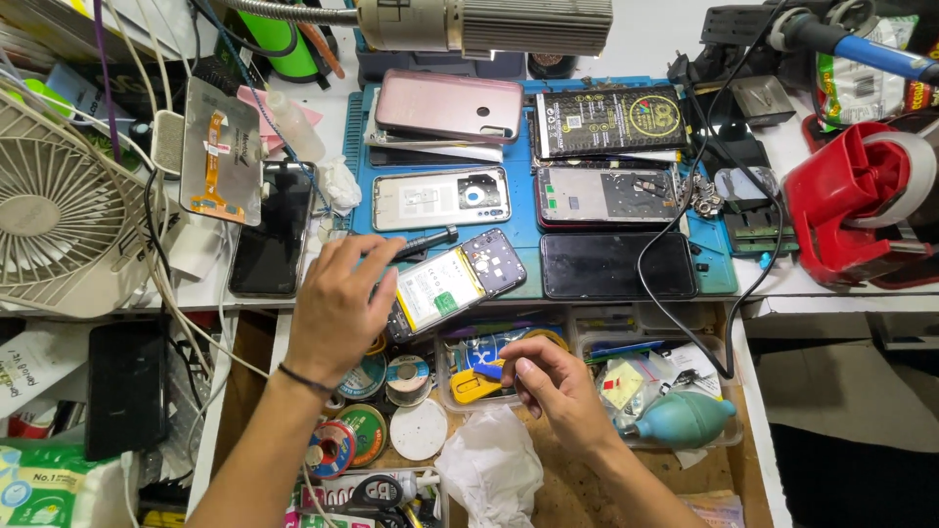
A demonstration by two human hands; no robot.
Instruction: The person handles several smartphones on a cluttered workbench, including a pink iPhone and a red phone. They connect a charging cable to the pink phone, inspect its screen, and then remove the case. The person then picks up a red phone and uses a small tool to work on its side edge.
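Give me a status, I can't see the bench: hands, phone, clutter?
Left hand grips opened phone at mat edge. Right hand pinching over the drawer tray. Black cable and other phones close by.

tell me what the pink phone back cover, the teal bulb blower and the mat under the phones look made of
Pink back cover: probably glossy plastic or metal, smooth with soft sheen. Teal bulb blower: likely matte rubber, rounded and dull. Blue mat: seemingly silicone or rubber, flat, matte, with moulded edge compartments.
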